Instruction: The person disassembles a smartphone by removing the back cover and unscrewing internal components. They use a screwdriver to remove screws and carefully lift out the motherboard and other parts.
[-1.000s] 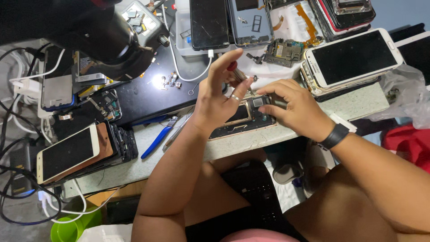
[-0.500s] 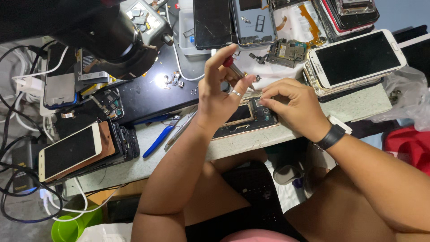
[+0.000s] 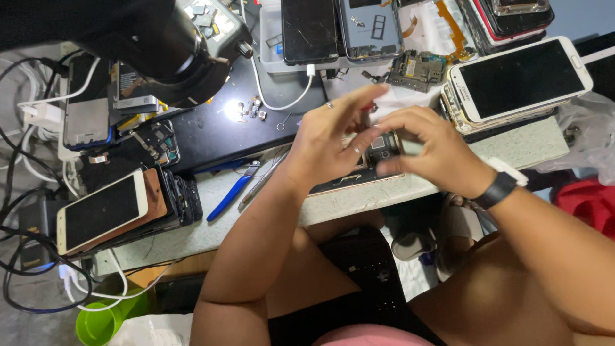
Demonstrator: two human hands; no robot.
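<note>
Cables point(image 3: 25, 211) tangle at the far left edge, running to a white plug block point(image 3: 40, 115). Next to them a white phone point(image 3: 101, 211) lies face up on a stack of dark phones, and a green cup point(image 3: 102, 323) sits below the bench. A large black microscope head point(image 3: 160, 51) hangs over the black mat point(image 3: 211, 138), with a small lit patch of tiny parts point(image 3: 246, 109) under it. Blue tweezers point(image 3: 230, 192) lie on the grey bench point(image 3: 192, 234) just left of the left forearm.

The left hand point(image 3: 327, 138) is raised above the opened phone point(image 3: 359, 173), fingers loosely curled, index stretched right; something small and red shows at its fingertips, but whether it is pinched I cannot tell. The opened phone lies at the bench's front edge, mostly hidden under both hands, inner frame and camera part showing between them. The right hand point(image 3: 429, 150), with a black wristband point(image 3: 496, 189), hovers fingers bent toward the left hand, fingertips close or touching; grip unclear, blurred.

Behind the hands: dark phone backs point(image 3: 339, 29) in a tray, a bare circuit board point(image 3: 416, 64). At the right a big white phone point(image 3: 519, 77) lies face up on another phone, red cloth point(image 3: 589, 205) beyond.
</note>
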